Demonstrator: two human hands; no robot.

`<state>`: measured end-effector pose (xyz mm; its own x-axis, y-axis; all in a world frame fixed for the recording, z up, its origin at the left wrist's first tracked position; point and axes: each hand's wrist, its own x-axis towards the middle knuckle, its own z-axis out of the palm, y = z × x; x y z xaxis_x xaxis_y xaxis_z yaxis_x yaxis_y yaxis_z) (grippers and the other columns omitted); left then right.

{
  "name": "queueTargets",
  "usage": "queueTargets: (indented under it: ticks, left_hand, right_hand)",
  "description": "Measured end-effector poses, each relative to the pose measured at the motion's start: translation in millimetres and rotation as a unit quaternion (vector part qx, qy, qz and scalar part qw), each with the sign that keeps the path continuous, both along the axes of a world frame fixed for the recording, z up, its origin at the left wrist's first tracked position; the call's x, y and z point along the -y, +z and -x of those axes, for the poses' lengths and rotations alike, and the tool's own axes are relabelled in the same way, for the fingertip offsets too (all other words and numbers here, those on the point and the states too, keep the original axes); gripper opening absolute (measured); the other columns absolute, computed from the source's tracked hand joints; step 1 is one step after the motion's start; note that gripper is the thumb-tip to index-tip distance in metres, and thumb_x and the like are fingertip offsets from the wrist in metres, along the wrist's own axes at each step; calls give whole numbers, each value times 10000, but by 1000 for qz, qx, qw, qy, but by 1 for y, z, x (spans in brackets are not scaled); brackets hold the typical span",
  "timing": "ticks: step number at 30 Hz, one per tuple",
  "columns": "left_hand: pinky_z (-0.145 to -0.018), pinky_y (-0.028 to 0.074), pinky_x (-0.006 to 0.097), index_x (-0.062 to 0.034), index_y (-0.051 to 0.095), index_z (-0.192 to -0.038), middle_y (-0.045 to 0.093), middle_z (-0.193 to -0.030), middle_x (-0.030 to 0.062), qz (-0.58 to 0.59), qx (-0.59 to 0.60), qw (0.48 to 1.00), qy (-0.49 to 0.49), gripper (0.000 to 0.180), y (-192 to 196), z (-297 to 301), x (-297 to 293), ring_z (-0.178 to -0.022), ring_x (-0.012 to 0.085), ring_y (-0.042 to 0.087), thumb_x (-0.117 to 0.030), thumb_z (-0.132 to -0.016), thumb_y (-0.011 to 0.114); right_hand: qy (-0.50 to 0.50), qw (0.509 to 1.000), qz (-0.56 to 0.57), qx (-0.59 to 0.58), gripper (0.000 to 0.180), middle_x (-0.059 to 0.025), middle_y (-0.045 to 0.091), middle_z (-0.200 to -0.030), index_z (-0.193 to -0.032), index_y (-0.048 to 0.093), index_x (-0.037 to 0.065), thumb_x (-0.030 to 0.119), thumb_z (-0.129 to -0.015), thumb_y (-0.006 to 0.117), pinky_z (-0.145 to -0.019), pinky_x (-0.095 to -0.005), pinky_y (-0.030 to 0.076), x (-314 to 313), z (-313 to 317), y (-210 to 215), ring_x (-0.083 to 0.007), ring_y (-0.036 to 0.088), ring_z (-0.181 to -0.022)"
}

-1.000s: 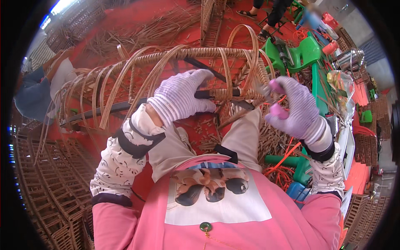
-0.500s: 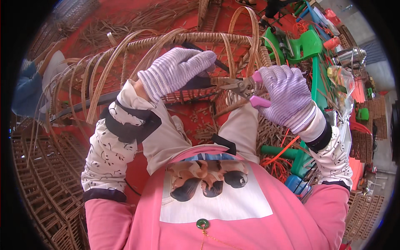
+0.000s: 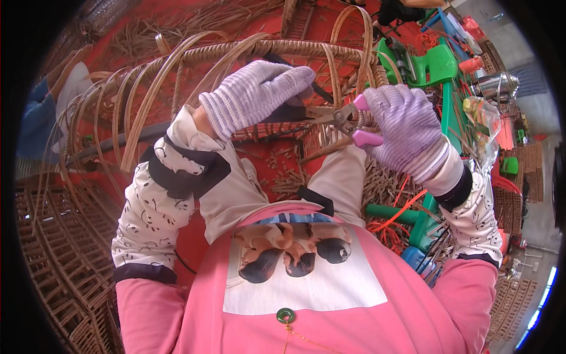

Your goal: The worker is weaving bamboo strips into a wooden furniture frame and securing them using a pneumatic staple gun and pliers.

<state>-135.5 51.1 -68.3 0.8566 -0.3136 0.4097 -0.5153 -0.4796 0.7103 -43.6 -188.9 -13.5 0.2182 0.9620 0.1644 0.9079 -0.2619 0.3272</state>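
Observation:
Both my hands wear lilac-and-white knitted gloves. My left hand (image 3: 256, 94) is closed around a dark flat strip (image 3: 287, 112), which pokes out beneath the fingers; the palm side is hidden. My right hand (image 3: 407, 127) grips spring-loaded pliers (image 3: 340, 120) with pink handles. Their metal jaws point left and meet the strip's end just right of my left hand; whether they bite on it I cannot tell. Behind both hands stands a half-woven wicker frame (image 3: 283, 47), its rim wrapped in brown strips, with several long loops arching up from it.
Stacked brown wicker pieces (image 3: 65, 253) fill the lower left. To the right stand a green plastic chair (image 3: 434, 65), a metal flask (image 3: 498, 85) and a blue box (image 3: 414, 258) beside tangled orange cord. Cut scraps (image 3: 289, 183) litter the red floor. At the far left, someone's blue clothing (image 3: 35, 127) shows.
My left hand has shifted slightly right, toward the pliers. The jaws look narrower than before. At the upper right, another person's dark-clothed part has moved further into view.

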Motion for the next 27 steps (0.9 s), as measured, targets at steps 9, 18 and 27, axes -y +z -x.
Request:
queueTargets:
  ticks: [9,18,27]
  left_hand:
    - [-777,480,271,19,608,-996,639,-889,113,179,-242,950,83,353,15,-2,11,-836,172,614,-297,-914,472]
    - [-764,477,277,17,614,-953,640,-866,104,199,-261,940,91,386,13,-2,12,-831,175,610,-343,-898,486]
    - [-753,475,276,21,602,-949,626,-891,91,133,-226,960,95,279,13,-3,12,-831,176,610,-227,-893,488]
  right_hand:
    - [62,994,-2,-92,387,-86,592,-805,-927,566,119,409,-688,658,-678,-389,442,-6,-19,-3,-270,581,-763]
    - [89,987,8,-130,372,-116,602,-732,-912,606,91,406,-718,637,-617,-389,473,-7,-25,2,-292,601,-677]
    - [47,987,13,-153,357,-90,625,-775,-934,624,106,404,-737,622,-612,-380,492,1,-20,-1,-262,619,-713]
